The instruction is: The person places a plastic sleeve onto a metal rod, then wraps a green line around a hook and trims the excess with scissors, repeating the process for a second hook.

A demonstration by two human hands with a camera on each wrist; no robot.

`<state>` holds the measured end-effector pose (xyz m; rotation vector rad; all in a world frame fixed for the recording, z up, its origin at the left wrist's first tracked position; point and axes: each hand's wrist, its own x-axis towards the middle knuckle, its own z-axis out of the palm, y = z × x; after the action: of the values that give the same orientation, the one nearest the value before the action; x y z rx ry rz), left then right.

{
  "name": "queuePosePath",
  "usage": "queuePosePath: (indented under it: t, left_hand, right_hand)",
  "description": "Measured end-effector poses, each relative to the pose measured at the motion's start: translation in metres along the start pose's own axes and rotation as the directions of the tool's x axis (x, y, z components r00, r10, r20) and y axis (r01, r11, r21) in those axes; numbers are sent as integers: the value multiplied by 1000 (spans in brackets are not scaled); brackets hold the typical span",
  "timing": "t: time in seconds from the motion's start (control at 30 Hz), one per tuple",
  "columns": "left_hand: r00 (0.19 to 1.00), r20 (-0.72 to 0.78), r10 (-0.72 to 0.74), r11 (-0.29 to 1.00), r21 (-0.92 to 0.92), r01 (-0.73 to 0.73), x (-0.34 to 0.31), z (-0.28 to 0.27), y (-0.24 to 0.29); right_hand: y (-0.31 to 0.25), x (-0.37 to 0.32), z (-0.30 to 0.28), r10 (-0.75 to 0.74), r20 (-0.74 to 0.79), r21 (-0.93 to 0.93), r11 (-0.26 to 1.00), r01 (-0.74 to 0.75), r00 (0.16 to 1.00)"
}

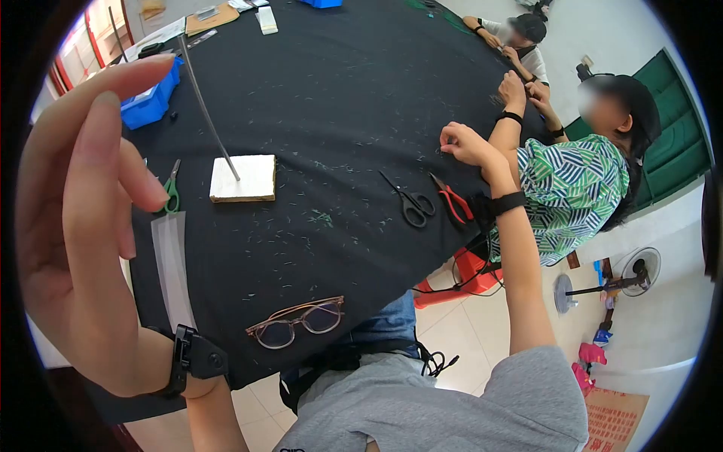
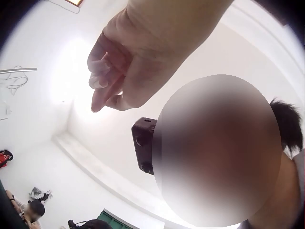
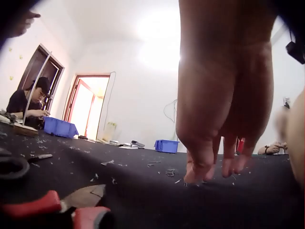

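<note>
My left hand (image 1: 90,196) is raised close to the head camera, fingers loosely bent, with nothing visible between them. In the left wrist view, the same hand (image 2: 116,71) is up against the ceiling, thumb near the index finger. Beyond it, a thin metal rod (image 1: 199,94) stands in a white block (image 1: 252,184) on the black cloth. My right hand (image 1: 467,145) is low over the cloth at the right. Its fingertips point down, right at small thin bits (image 3: 177,181) on the cloth; I cannot tell whether it pinches one. Red-handled pliers (image 1: 454,203) and black scissors (image 1: 414,207) lie near it.
Eyeglasses (image 1: 297,322) lie near the front edge. Green-handled scissors (image 1: 173,192) and a clear strip (image 1: 173,264) are on the left, a blue bin (image 1: 151,102) behind. Thin bits are scattered over the cloth (image 1: 339,98). Another person (image 1: 572,181) sits close at the right.
</note>
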<state>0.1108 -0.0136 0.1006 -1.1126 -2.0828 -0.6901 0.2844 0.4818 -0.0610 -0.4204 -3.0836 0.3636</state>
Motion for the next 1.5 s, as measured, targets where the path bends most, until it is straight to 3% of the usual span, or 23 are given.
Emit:
queuePosePath:
  t: [0.03,0.07,0.1,0.13,0.2,0.23,0.27,0.3,0.37,0.43,0.5,0.57,0.67,0.73,0.77,0.93,1.13,1.27,1.43,1.5]
  left_hand:
    - [1000,-8,23,1000,-2,-23,0,1,1]
    - [1000,-7,22,1000,2,-22,0,1,5]
    - [999,13,-35,999,-21,36,1,1,13]
    - [995,32,-93,995,-43,94,1,1,17]
    - [998,56,-35,991,-125,42,3,5,15]
    - [997,76,25,978,-210,-9,5,6,14]
    - [992,111,-53,901,-422,96,11,9,44]
    - [992,115,-54,905,-414,97,12,13,47]
    - [967,249,55,783,-612,113,16,27,50]
    - [905,423,39,641,-706,302,17,36,67]
    - [891,445,90,548,-769,329,9,59,72]
    - [845,513,150,362,-824,436,0,77,76]
    - [755,619,215,309,-777,549,-10,82,72]
    - [694,654,301,227,-756,614,-16,84,69]
    - [686,663,298,234,-748,621,-19,85,69]
    - [687,662,298,37,-728,685,-30,87,70]
    - [642,693,328,42,-690,723,-28,92,64]
    - [654,670,351,72,-716,695,-29,95,61]
    - [615,695,372,-53,-646,762,-30,95,61]
    - [623,694,361,-26,-661,750,-31,97,61]
  right_hand:
    - [-11,-2,-4,-4,1,2,1000,4,1000]
    - [-21,-5,-8,22,-38,160,987,-16,999]
    - [-34,-7,-13,54,-71,313,949,-29,996]
    - [-44,-10,-16,50,-70,315,949,-26,996]
    - [-65,-14,-21,3,-190,611,783,116,982]
    - [-81,-18,-27,-2,-189,615,779,120,982]
    - [-99,-23,-35,-16,-219,675,719,163,976]
    - [-118,-29,-42,-27,-249,730,652,206,968]
    - [-153,-40,-47,-44,-270,790,561,248,962]
    - [-185,-51,-45,-50,-299,897,325,299,953]
    - [-212,-62,-39,-78,-309,938,140,317,948]
    - [-231,-71,-29,-103,-292,955,16,295,951]
    - [-253,-80,-16,-94,-303,949,-125,291,948]
    - [-257,-82,-10,-86,-318,939,-165,301,944]
    - [-259,-82,-8,-74,-326,933,-185,309,942]
    - [-260,-80,-7,-50,-263,956,-150,253,963]
    - [-258,-76,-4,-82,-233,964,-151,219,969]
    - [-258,-73,-2,-77,-253,959,-148,240,964]
    - [-254,-72,-1,-96,-272,955,-147,257,957]
    - [-256,-73,-5,-94,-223,967,-148,208,970]
